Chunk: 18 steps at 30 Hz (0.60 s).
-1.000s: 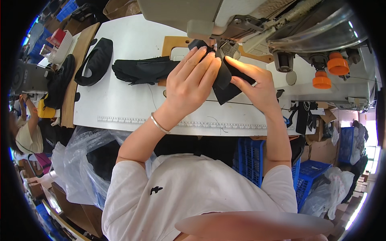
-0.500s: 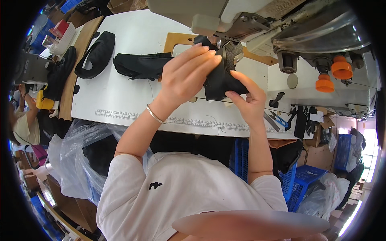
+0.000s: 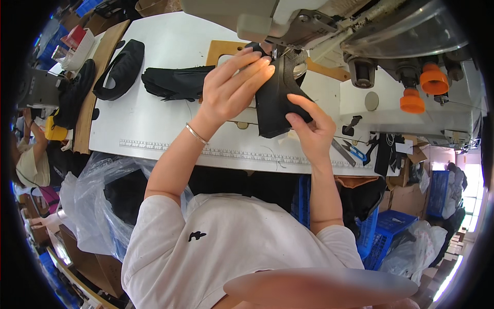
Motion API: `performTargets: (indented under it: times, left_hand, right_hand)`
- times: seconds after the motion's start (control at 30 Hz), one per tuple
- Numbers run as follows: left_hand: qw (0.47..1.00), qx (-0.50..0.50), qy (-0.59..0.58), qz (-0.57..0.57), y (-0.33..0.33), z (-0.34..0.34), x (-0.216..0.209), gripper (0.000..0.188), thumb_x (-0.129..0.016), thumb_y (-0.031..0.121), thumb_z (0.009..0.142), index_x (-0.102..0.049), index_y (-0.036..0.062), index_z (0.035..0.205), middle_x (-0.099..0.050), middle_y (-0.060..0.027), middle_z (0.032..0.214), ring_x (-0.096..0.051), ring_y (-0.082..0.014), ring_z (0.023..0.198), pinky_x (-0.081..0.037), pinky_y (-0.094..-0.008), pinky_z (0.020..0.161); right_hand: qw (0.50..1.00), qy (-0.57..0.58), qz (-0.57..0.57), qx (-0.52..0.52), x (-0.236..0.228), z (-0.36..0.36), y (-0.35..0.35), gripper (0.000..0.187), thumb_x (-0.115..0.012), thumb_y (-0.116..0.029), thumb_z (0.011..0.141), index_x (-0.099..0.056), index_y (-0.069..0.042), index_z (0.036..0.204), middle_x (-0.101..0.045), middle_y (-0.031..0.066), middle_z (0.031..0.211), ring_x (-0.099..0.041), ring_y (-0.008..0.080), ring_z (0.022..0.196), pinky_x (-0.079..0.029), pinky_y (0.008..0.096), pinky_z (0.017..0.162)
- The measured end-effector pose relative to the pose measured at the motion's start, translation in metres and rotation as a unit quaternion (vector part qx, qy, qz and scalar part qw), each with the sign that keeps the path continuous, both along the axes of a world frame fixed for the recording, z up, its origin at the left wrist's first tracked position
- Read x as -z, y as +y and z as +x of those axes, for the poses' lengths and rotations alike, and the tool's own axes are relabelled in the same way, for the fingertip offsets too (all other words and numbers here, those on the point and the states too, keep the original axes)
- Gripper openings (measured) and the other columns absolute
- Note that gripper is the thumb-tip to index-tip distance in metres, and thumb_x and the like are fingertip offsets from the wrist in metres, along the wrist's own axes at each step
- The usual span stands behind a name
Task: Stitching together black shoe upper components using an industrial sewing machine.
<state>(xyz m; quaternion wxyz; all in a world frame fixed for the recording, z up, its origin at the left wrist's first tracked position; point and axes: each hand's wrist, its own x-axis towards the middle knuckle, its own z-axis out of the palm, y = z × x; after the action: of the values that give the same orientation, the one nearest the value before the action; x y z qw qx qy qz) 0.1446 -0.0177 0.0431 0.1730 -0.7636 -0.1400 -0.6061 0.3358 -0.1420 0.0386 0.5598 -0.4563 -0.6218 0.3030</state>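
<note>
A black fabric shoe upper lies under the needle area of a sewing machine. My left hand rests on its left side, fingers together and pressing the fabric close beside the needle. At the right edge, my right hand pinches the upper between thumb and fingers. The part right at the needle is largely hidden by the machine head and my left fingertips. Left of my left hand, a stack of black fabric pieces lies on the white table.
A black shoe upper lies farther left, beside a wooden board. Blue-handled thread snips and a grey blade-like tool lie at the right. Orange knobs hang there. A printed ruler runs along the front edge.
The upper has turned and slid slightly toward me, so more of its lower part shows below the needle. Both hands keep their hold and have shifted slightly.
</note>
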Motion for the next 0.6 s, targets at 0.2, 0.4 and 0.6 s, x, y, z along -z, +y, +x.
performTargets:
  times: [0.2, 0.4, 0.6]
  left_hand:
    - [1.000, -0.004, 0.011, 0.008, 0.006, -0.001, 0.000, 0.026, -0.073, 0.001, 0.080, -0.075, 0.0043, 0.105, -0.076, -0.0077, 0.103, -0.073, -0.0265, 0.102, -0.066, -0.0387, 0.089]
    - [0.999, 0.036, 0.034, -0.007, 0.003, -0.013, -0.002, 0.026, -0.073, 0.002, 0.078, -0.078, 0.0053, 0.103, -0.075, -0.0069, 0.104, -0.073, -0.0285, 0.108, -0.065, -0.0393, 0.091]
    - [0.999, 0.033, 0.038, 0.003, 0.008, -0.014, 0.002, 0.028, -0.074, 0.004, 0.076, -0.079, 0.0059, 0.104, -0.075, -0.0060, 0.104, -0.073, -0.0298, 0.111, -0.065, -0.0402, 0.091]
  right_hand:
    - [0.999, 0.024, 0.021, -0.009, -0.002, -0.004, 0.003, 0.035, -0.076, 0.001, 0.091, -0.072, -0.001, 0.126, -0.076, 0.0087, 0.122, -0.069, 0.0109, 0.107, -0.053, 0.0225, 0.089]
    - [0.999, 0.021, 0.032, -0.007, -0.002, -0.004, 0.004, 0.034, -0.075, 0.001, 0.092, -0.072, 0.000, 0.125, -0.076, 0.0089, 0.122, -0.069, 0.0111, 0.108, -0.053, 0.0225, 0.090]
    - [1.000, 0.012, 0.005, 0.005, -0.006, -0.005, 0.005, 0.033, -0.074, 0.001, 0.092, -0.072, 0.000, 0.124, -0.075, 0.0084, 0.121, -0.068, 0.0105, 0.107, -0.053, 0.0229, 0.091]
